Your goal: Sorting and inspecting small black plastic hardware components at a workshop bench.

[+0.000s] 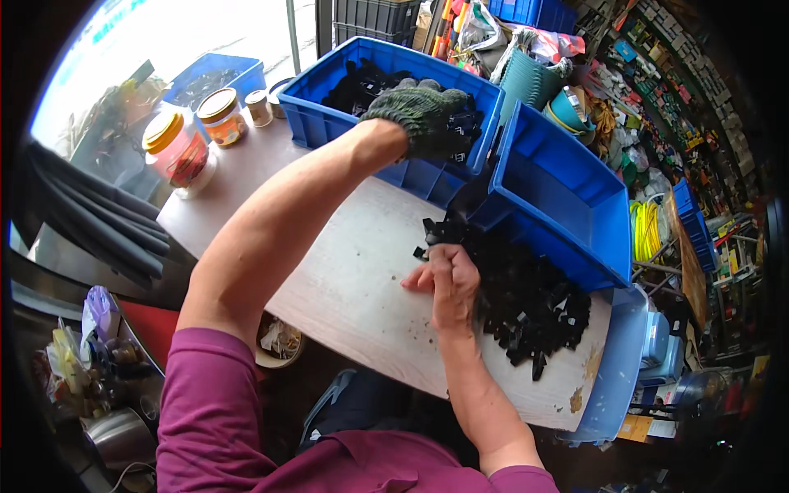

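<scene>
My left hand (417,117) wears a dark green knitted glove and reaches over the near right part of a blue bin (316,115). Its fingers bend downward and their tips are hidden, so I cannot see what they hold. Small black parts (362,86) lie inside that bin. My bare right hand (450,283) is closed at the left edge of a pile of similar black pieces (534,308) on the table (353,255). Its thumb and fingers pinch a small black part (444,232), whose exact kind I cannot make out.
A second blue bin (567,193) stands tilted behind the pile. Lidded jars (177,152) line the table's far left, near a smaller blue tub (218,78). A translucent blue container (612,370) sits by the right edge. Cluttered shelves (674,99) fill the right background.
</scene>
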A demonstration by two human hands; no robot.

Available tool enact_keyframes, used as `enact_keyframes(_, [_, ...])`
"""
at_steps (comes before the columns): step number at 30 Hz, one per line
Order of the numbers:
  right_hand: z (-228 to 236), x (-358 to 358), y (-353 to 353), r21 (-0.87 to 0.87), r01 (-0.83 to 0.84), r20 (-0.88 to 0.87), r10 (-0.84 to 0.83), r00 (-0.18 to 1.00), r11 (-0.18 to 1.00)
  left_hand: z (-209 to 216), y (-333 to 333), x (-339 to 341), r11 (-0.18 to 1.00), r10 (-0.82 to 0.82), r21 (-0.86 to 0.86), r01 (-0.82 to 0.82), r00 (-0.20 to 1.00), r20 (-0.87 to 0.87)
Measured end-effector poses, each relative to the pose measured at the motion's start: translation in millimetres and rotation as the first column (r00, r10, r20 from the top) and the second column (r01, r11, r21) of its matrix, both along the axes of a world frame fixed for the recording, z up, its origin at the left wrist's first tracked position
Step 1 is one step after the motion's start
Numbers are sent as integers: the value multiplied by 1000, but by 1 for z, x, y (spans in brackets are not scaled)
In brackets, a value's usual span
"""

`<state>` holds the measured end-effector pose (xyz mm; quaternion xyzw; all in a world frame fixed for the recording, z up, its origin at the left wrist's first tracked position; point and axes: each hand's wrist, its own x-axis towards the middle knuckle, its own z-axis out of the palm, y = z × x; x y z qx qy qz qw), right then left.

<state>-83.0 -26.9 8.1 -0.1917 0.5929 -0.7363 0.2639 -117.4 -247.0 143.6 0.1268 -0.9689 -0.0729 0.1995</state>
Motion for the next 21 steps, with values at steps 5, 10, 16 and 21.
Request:
enact_keyframes(5, [2, -1, 2, -39, -43, 96, 47, 994, 998, -24, -35, -77, 971, -193, -87, 223, 945, 266])
enact_keyframes(10, [5, -6, 2, -100, -52, 135, 65, 989, 994, -32, -54, -115, 949, -311, 97, 301, 838, 448])
enact_keyframes(16, [2, -9, 6, -126, -47, 138, 65, 988, 991, 4, -5, -66, 854, -515, 18, 520, 839, 177])
enact_keyframes(21, [0, -8, 5, -117, -52, 144, 68, 987, 992, -11, 6, -78, 927, -365, 15, 376, 890, 274])
